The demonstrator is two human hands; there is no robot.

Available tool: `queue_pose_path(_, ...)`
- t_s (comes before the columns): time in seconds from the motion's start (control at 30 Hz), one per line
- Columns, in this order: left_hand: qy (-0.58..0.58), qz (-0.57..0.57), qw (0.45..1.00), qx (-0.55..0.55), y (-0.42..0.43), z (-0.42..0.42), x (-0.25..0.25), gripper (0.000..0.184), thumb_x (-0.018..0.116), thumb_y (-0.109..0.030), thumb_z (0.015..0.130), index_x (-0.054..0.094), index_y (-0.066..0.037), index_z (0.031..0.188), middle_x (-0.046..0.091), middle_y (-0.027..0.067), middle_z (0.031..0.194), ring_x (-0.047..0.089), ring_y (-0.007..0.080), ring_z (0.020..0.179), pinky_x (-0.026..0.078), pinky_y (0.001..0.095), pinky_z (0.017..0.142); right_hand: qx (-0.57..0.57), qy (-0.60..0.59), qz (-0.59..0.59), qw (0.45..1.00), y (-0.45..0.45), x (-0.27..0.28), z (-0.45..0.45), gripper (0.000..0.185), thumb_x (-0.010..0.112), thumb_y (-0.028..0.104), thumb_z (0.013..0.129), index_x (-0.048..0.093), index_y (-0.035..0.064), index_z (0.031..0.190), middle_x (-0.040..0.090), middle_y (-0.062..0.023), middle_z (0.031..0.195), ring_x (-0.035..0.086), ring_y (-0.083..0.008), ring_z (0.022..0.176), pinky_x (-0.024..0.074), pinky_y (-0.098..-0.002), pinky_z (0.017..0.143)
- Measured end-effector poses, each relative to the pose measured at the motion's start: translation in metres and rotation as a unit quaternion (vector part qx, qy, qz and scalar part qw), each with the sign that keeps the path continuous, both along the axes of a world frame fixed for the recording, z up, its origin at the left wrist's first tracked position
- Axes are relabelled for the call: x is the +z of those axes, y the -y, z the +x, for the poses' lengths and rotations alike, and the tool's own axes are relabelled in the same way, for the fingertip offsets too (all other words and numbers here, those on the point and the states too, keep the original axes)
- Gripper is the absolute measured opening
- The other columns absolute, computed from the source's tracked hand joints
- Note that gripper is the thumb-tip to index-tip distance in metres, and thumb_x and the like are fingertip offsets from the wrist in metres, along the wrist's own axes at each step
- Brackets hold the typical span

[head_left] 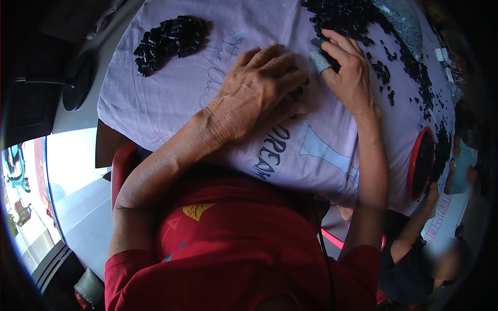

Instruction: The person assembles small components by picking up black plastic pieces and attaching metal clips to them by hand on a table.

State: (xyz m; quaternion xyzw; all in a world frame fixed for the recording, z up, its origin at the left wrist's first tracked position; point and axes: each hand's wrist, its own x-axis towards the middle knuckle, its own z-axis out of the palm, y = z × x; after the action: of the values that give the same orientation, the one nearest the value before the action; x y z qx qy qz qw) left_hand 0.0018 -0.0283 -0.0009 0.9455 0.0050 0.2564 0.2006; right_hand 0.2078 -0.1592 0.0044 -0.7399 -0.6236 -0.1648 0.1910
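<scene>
My left hand (262, 83) rests back-up over the cloth with its fingers curled downward. Several small black plastic parts (296, 94) show under and beside its fingers; the fingertips are mostly hidden. My right hand (350, 70) is bent inward at the near edge of a large pile of black plastic parts (345, 14). Grey wrapping (319, 61) covers its thumb, and a dark cover sits on a fingertip. Something dark lies between thumb and fingers, too shadowed to make out. A smaller heap of black parts (171, 41) lies off to the left.
A pale printed cloth (181, 111) covers the table. Loose parts (383, 72) are scattered on the right, near a clear plastic bag (402, 26) and a red-rimmed container (415, 166). Other people sit at the right side, one with an arm (417, 223) reaching to the table.
</scene>
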Motion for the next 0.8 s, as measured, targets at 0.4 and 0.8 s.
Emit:
queue_pose_path(0.4,0.029,-0.025,0.999,-0.021,-0.012,-0.010,-0.003,0.015,0.070,-0.017,0.085,0.073,-0.009,0.097,0.069,0.0072,0.110,0.063,0.0252,0.110,0.046,0.0387,0.098,-0.080,-0.028,-0.025,0.996,0.027,0.006,0.034,0.030,0.069,0.011,0.084,0.068,-0.0027,0.111,0.068,-0.0152,0.114,0.066,-0.0296,0.104,0.0522,-0.0383,0.095)
queue_pose_path(0.8,0.037,-0.041,0.998,-0.015,-0.032,-0.013,0.007,0.021,0.067,-0.015,0.088,0.070,-0.002,0.104,0.070,0.0123,0.105,0.066,0.0296,0.101,0.050,0.0402,0.091,-0.071,-0.141,-0.050,0.986,-0.012,0.025,0.026,0.025,0.067,0.007,0.083,0.068,-0.0001,0.107,0.070,-0.0141,0.087,0.067,-0.0238,0.069,0.0534,-0.0349,0.069)
